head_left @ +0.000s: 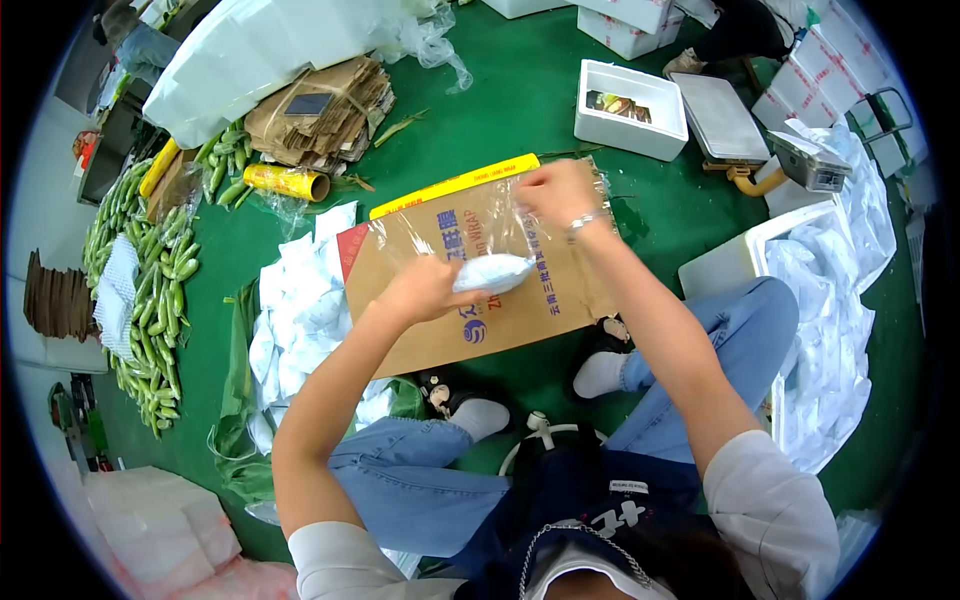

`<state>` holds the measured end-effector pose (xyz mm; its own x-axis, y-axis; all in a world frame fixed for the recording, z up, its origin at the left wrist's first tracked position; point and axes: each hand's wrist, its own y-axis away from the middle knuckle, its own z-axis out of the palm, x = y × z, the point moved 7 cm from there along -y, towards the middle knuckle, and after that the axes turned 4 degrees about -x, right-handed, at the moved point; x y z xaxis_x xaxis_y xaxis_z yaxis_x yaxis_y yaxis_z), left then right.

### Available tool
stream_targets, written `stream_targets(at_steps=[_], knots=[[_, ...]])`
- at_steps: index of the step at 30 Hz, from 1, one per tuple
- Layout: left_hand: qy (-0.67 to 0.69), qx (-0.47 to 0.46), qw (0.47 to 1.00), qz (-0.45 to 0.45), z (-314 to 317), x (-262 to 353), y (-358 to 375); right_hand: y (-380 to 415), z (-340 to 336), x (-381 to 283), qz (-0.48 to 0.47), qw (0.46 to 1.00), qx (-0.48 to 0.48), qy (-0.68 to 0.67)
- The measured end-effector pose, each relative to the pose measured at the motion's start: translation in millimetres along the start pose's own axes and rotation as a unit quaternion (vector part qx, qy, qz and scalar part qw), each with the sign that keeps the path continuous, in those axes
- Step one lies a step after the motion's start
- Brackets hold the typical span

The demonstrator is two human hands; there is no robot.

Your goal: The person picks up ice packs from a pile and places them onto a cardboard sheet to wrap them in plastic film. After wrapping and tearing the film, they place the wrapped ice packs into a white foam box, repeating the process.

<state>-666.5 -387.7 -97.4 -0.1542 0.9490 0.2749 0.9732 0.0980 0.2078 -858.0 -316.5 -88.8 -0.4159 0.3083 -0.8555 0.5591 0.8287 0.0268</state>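
Head view: the left hand [425,288] is closed around one end of a white pack [497,273], thumb along its near side. In the right hand [562,190], fingers and thumb are brought together, and clear film [510,225] is pinched between them; the film is stretched down to the pack. The pack is held over a printed cardboard carton [420,345], between the two hands, right one higher in view.

Counts: one pack in hand, one carton, one yellow strip [450,186] along the carton's far edge, one yellow tube [280,182], one scale [718,118], two shoes [600,350] at the carton's near side. Loose white packs [300,310] are heaped at left; too overlapped to be counted.

Around: a foam box [725,265] at right is filled with bagged white items [820,290]; a second foam box [620,138], with produce inside, is placed beyond the carton, beside the scale. Stacked cardboard [330,130] is topped by one dark flat device [308,104]. Green elongated vegetables [155,290] are spread at far left on the floor [500,90]. Carton print is partly covered by pack and hands.
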Motion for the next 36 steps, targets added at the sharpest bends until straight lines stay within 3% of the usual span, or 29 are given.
stream_targets(at_steps=[1,3,4,5,6,7,8,10,11,12,14,15,18,19,20,22,23,25,26,28,29,31,32,34,35,36], knots=[[-0.003,0.001,1.0,-0.003,-3,2,0,-3,18,-18,-0.051,0.999,0.009,-0.004],[0.197,-0.075,0.976,-0.052,8,-2,6,36,40,-60,-0.142,0.982,-0.037,0.118],[0.198,-0.074,0.976,-0.056,10,-4,11,57,57,-56,-0.151,0.971,-0.095,0.159],[0.287,-0.115,0.946,-0.103,23,-14,14,77,69,-46,-0.162,0.954,-0.151,0.202],[0.373,-0.155,0.903,-0.146,39,-25,16,104,67,-48,-0.254,0.931,-0.141,0.221],[0.361,-0.194,0.896,-0.172,66,-43,17,129,64,-47,-0.341,0.901,-0.131,0.235],[0.365,-0.197,0.893,-0.173,73,-43,15,140,64,-39,-0.338,0.901,-0.135,0.235],[0.417,-0.239,0.859,-0.177,90,-39,7,155,79,-14,-0.315,0.839,-0.239,0.374],[0.458,-0.293,0.821,-0.175,119,-42,2,152,90,6,-0.327,0.831,-0.234,0.383],[0.458,-0.292,0.822,-0.171,119,-39,-4,151,93,12,-0.326,0.831,-0.232,0.387],[0.264,-0.331,0.895,-0.138,112,-41,-14,143,98,20,-0.269,0.882,-0.27,0.278],[0.222,-0.234,0.937,-0.134,99,-38,-17,137,98,19,-0.292,0.882,-0.245,0.278],[0.145,-0.204,0.965,-0.081,86,-31,-20,118,113,25,-0.274,0.846,-0.313,0.334],[0.149,-0.203,0.964,-0.082,85,-29,-19,110,117,28,-0.319,0.834,-0.308,0.327],[0.091,-0.06,0.99,-0.085,63,-32,-24,102,115,23,-0.322,0.832,-0.306,0.331],[-0.031,0.213,0.973,-0.082,23,-28,-8,98,129,24,-0.228,0.776,-0.428,0.402],[-0.032,0.21,0.974,-0.081,13,-22,-3,91,129,12,-0.227,0.778,-0.428,0.4],[0.085,0.183,0.974,-0.1,-15,-6,8,82,133,14,-0.108,0.715,-0.581,0.375],[0.088,0.182,0.974,-0.101,-19,2,11,63,135,16,-0.107,0.712,-0.584,0.375],[0.074,0.069,0.99,-0.094,-6,17,10,40,145,35,0.022,0.661,-0.719,0.213],[0.062,0.134,0.983,-0.109,0,12,8,23,148,46,0.022,0.661,-0.719,0.213],[0.067,0.118,0.983,-0.12,18,-14,-9,5,162,58,0.06,0.636,-0.769,0.04],[0.072,0.106,0.983,-0.133,21,-28,-17,0,169,67,0.057,0.641,-0.764,0.042],[0.048,0.093,0.988,-0.115,21,-36,-27,-20,171,57,0.028,0.729,-0.643,-0.234],[0.026,0.073,0.992,-0.097,24,-38,-33,-23,158,66,0.148,0.77,-0.579,-0.224],[0.031,0.061,0.994,-0.081,34,-48,-39,-17,153,62,0.137,0.766,-0.572,-0.26]])
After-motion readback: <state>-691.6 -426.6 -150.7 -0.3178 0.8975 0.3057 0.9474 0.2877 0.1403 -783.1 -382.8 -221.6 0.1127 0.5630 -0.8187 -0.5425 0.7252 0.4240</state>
